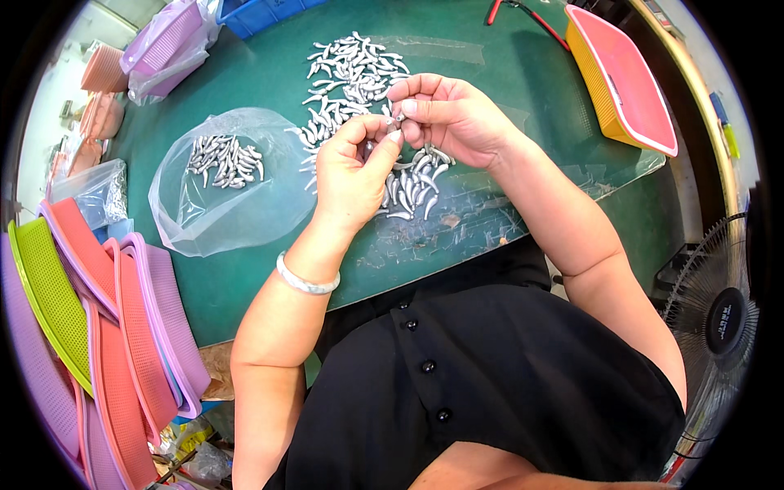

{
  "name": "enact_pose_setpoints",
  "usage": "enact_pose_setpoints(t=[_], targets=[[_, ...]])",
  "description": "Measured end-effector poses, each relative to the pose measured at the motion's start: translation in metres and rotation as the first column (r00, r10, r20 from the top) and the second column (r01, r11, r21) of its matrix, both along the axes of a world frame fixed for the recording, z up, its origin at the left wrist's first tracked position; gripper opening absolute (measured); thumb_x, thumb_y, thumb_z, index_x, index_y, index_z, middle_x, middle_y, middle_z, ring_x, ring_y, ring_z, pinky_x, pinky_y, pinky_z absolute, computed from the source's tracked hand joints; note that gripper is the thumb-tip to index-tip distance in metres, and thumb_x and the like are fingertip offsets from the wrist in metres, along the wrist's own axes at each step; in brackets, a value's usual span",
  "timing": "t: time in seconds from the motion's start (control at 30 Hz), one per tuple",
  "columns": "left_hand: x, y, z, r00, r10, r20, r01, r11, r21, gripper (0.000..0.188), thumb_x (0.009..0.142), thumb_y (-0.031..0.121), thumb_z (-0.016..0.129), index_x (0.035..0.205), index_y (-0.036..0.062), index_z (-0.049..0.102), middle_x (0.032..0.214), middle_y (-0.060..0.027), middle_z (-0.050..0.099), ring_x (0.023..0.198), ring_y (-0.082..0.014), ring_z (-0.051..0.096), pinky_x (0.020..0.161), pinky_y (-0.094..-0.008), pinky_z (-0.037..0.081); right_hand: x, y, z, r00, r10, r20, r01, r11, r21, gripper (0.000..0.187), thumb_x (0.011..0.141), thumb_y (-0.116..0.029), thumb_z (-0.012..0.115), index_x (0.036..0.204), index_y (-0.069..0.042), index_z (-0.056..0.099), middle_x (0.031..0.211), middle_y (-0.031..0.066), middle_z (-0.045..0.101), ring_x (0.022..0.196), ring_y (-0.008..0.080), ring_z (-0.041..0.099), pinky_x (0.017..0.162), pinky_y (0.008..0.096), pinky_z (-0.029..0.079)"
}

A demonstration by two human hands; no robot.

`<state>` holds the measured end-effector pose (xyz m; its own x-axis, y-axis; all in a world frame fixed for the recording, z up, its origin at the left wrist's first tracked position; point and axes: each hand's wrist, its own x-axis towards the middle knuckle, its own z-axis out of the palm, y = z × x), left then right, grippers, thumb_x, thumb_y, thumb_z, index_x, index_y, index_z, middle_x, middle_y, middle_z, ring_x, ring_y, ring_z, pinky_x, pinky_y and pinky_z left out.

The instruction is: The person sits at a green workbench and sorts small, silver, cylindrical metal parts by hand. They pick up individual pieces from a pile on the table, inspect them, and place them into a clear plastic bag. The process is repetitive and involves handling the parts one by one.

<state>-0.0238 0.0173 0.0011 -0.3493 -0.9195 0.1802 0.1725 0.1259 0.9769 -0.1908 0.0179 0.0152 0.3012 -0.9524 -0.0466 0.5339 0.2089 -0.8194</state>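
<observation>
Black buttoned clothing [490, 367] fills the lower frame as we work over a green worktop [539, 98], left hand [351, 167] and right hand [457, 118] pinched narrow on a small silvery piece [395, 122] at upper centre, amid a loose pile [359, 69]. We judge this fingertip work on single pieces; next calls for a light, steady pinch. Centre left, similar pieces [227, 162] lie in or on a clear bag [237, 224].
</observation>
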Motion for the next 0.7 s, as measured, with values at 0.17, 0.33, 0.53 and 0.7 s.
enact_pose_setpoints(t=[0.17, 0.33, 0.53, 0.7], targets=[[-0.0001, -0.0011, -0.0034, 1.0, 0.02, 0.016, -0.018, 0.997, -0.073, 0.009, 0.078, 0.005, 0.062, 0.086, 0.0017, 0.059, 0.074, 0.0049, 0.053, 0.062, -0.001, 0.041, 0.055, -0.0156, 0.036, 0.0007, -0.0006, -0.0004, 1.0, 0.011, 0.009, -0.011, 1.0, 0.007, 0.018, 0.082, -0.003, 0.054, 0.1, 0.001, 0.054, 0.082, 0.0057, 0.057, 0.064, 0.0102, 0.056, 0.058, 0.0233, 0.048], [-0.0002, 0.0001, -0.0005, 0.999, 0.033, 0.041, -0.029, 0.995, -0.094, 0.009, 0.078, 0.005, 0.062, 0.086, 0.0019, 0.059, 0.072, 0.0054, 0.053, 0.061, -0.0008, 0.041, 0.054, -0.0152, 0.035, 0.001, -0.0008, -0.0012, 0.999, 0.024, 0.034, -0.025, 1.0, 0.009, 0.019, 0.082, -0.004, 0.054, 0.101, 0.001, 0.054, 0.082, 0.0056, 0.058, 0.064, 0.0101, 0.055, 0.058, 0.0232, 0.047], [0.0004, 0.0009, 0.0002, 0.998, 0.041, 0.046, -0.036, 0.995, -0.095, 0.008, 0.077, 0.004, 0.062, 0.085, 0.0021, 0.059, 0.071, 0.0055, 0.053, 0.06, -0.0007, 0.041, 0.054, -0.015, 0.034, 0.0035, -0.001, 0.0007, 0.996, 0.027, 0.085, -0.031, 0.998, 0.045, 0.015, 0.082, -0.004, 0.055, 0.096, 0.0, 0.054, 0.074, 0.0062, 0.056, 0.061, 0.0124, 0.055, 0.059, 0.0257, 0.047], [0.0007, 0.0021, 0.0024, 0.999, 0.023, 0.049, -0.017, 0.995, -0.103, 0.008, 0.078, 0.002, 0.061, 0.086, 0.0016, 0.058, 0.074, 0.0043, 0.054, 0.063, -0.0013, 0.043, 0.057, -0.0155, 0.036, 0.0044, -0.0027, -0.0042, 0.991, 0.047, 0.129, -0.051, 0.998, 0.026, 0.016, 0.083, -0.004, 0.054, 0.099, 0.0, 0.054, 0.075, 0.0053, 0.056, 0.062, 0.0105, 0.054, 0.059, 0.0246, 0.046]])
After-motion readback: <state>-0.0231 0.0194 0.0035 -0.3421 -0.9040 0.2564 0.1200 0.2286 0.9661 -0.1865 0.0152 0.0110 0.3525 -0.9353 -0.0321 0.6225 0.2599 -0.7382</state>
